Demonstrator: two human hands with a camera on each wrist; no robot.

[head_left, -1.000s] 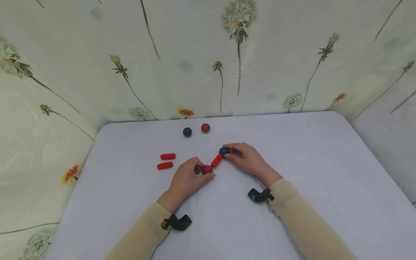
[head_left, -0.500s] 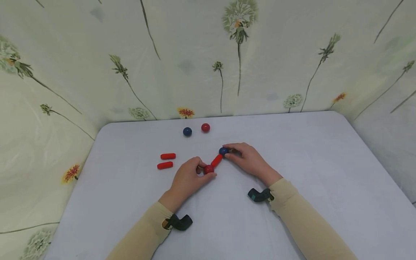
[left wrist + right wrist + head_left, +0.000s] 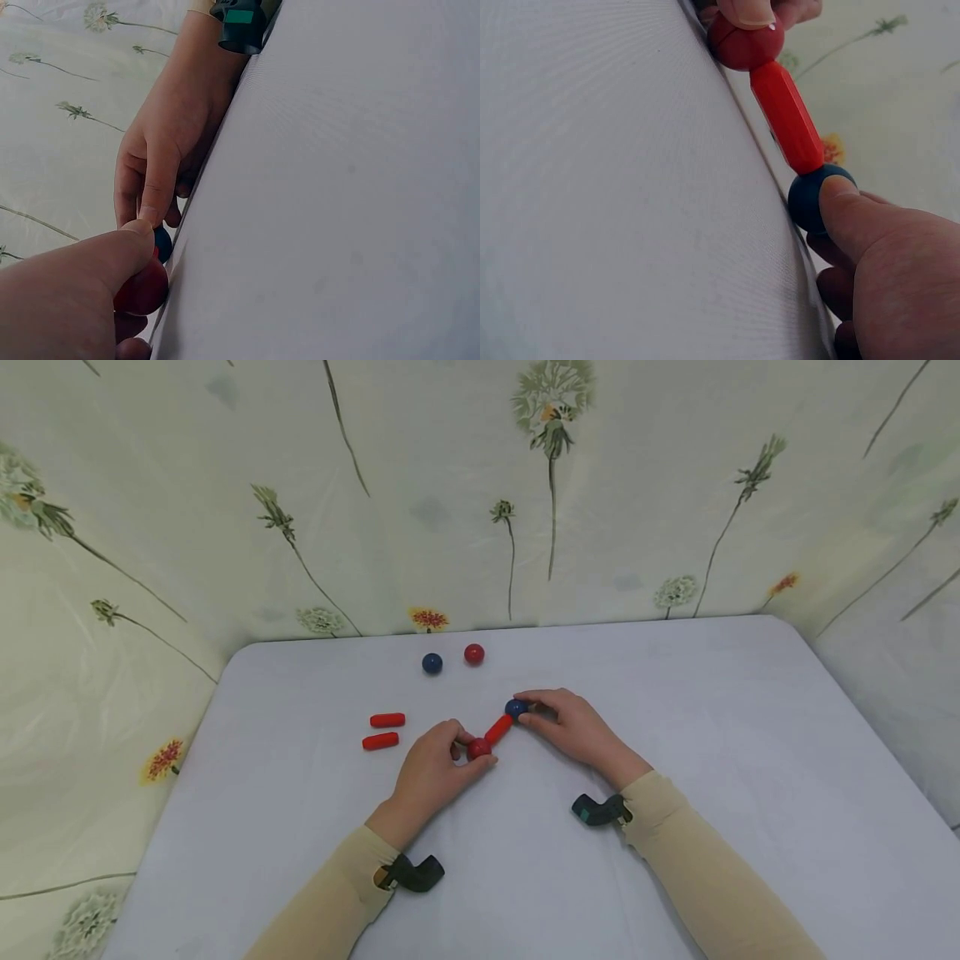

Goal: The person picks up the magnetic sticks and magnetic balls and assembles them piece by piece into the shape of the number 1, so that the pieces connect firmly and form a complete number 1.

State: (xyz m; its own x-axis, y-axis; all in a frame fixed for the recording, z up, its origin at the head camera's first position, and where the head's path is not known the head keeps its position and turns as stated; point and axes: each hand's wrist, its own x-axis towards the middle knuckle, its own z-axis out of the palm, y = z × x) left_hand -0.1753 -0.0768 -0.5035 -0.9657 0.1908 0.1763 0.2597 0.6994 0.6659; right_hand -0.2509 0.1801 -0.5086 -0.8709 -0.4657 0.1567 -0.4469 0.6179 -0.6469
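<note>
left hand [image 3: 432,767]: pinches red ball [image 3: 479,750], mid-frame
right hand [image 3: 572,727]: pinches blue ball [image 3: 516,709]
red rod [image 3: 498,728]: touching both balls; best pressed straight along its length

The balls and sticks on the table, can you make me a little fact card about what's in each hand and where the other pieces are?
Left hand: pinches a red ball
Right hand: pinches a blue ball
Between the hands: a red faceted rod, touching both held balls
Spare balls: loose blue ball and loose red ball, apart, near the far edge
Spare sticks: far red rod and near red rod, lying apart, left of the held pieces
Surface: white-covered table
</note>
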